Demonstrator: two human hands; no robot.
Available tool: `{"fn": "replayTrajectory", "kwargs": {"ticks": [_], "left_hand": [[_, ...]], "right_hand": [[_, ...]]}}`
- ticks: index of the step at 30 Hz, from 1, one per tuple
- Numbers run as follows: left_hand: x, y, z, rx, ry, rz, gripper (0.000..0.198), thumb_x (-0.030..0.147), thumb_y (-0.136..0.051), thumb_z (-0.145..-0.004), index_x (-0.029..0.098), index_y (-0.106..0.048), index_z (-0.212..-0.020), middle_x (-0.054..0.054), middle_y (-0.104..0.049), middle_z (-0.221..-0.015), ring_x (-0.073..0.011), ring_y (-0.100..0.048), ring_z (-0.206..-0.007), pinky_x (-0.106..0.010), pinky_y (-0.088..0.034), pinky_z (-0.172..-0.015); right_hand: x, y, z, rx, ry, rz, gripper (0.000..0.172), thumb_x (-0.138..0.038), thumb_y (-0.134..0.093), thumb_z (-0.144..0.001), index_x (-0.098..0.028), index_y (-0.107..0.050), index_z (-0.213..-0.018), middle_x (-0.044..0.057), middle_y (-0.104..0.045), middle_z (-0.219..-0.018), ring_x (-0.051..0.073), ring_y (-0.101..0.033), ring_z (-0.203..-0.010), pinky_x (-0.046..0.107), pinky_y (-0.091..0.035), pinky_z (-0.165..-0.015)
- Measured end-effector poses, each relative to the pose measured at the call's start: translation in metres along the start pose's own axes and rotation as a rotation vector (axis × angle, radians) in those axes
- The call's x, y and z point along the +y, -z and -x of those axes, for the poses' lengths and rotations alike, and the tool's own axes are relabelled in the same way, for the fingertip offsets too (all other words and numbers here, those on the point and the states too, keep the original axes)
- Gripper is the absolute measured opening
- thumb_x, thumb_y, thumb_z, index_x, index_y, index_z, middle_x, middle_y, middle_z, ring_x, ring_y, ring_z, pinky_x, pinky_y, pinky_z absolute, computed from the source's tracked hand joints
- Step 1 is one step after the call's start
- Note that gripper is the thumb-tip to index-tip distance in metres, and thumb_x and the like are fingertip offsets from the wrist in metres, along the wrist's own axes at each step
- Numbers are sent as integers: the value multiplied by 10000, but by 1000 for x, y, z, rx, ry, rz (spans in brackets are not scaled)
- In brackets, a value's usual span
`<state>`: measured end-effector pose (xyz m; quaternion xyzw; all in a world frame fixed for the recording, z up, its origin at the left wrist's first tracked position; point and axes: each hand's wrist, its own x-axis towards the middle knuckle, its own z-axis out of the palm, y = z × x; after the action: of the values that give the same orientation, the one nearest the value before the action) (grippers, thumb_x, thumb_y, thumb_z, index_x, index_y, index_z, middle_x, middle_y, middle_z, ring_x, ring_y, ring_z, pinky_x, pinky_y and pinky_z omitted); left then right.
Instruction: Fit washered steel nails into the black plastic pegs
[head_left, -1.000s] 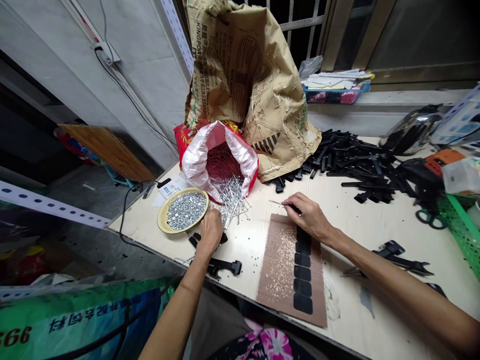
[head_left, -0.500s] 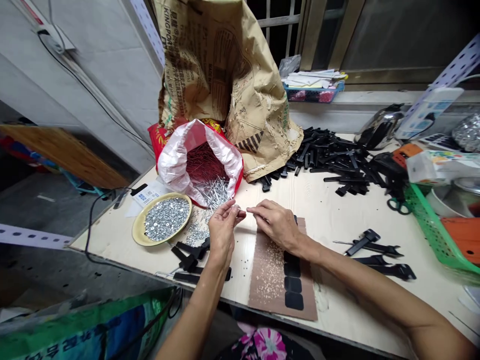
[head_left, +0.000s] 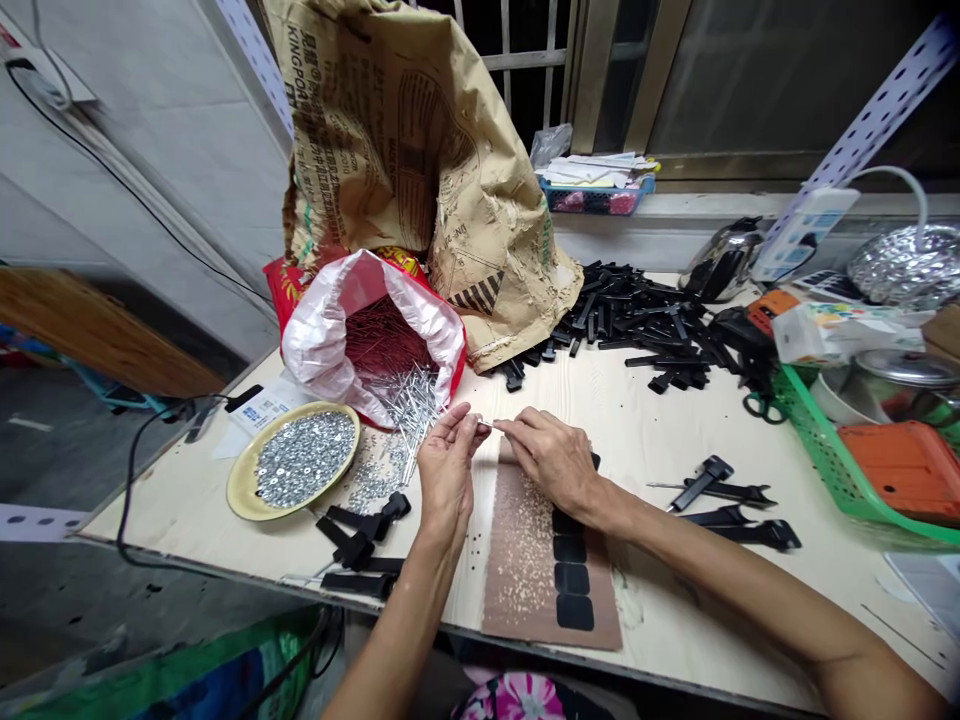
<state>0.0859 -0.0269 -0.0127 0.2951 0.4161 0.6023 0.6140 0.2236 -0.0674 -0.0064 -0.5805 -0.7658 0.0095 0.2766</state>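
My left hand [head_left: 446,470] and my right hand [head_left: 556,462] meet over the table. Between their fingertips runs a thin metal pin [head_left: 486,424], pinched at both ends; its finer detail is too small to tell. Under my right hand lies a brown board [head_left: 517,590] with a row of black rounded squares [head_left: 573,578] and many small pale bits. Just behind my left hand, a red-and-white bag [head_left: 319,335] leans open, with loose metal pins [head_left: 412,405] spilling from its mouth. A yellow plate [head_left: 241,490] heaped with small metal washers [head_left: 306,455] stands left of that hand.
Black plastic pieces [head_left: 360,535] lie beside my left forearm, and more [head_left: 739,515] lie beyond my right. A large black pile [head_left: 637,310] sits at the back, near a brown paper sack [head_left: 495,200]. Scissors [head_left: 763,405] and a green basket [head_left: 832,450] are at right.
My view has shifted a little, so the table things appear further left. Both hands stay close together with the pin between their fingertips.
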Motion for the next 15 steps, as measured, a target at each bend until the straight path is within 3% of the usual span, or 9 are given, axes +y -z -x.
{"fn": "replayTrajectory", "kwargs": {"ticks": [9, 15], "left_hand": [[-6, -3, -8, -103, 189, 28, 417, 142, -809, -575, 130, -610, -942, 21, -633, -718, -79, -625, -638, -229, -519, -713], [-10, -8, -4, -127, 318, 17, 309, 99, -790, -614, 88, -650, -889, -24, -663, -720, -96, -642, -668, -222, -529, -745]], "right_hand": [[7, -2, 8, 44, -41, 51, 225, -277, -428, -951, -264, -620, -1068, 33, -621, -883, 160, -571, -779, 263, -390, -537], [8, 1, 15, 32, -80, 147, 225, -245, -424, -957, -245, -638, -1027, 22, -627, -873, 142, -564, -797, 249, -376, -589]]}}
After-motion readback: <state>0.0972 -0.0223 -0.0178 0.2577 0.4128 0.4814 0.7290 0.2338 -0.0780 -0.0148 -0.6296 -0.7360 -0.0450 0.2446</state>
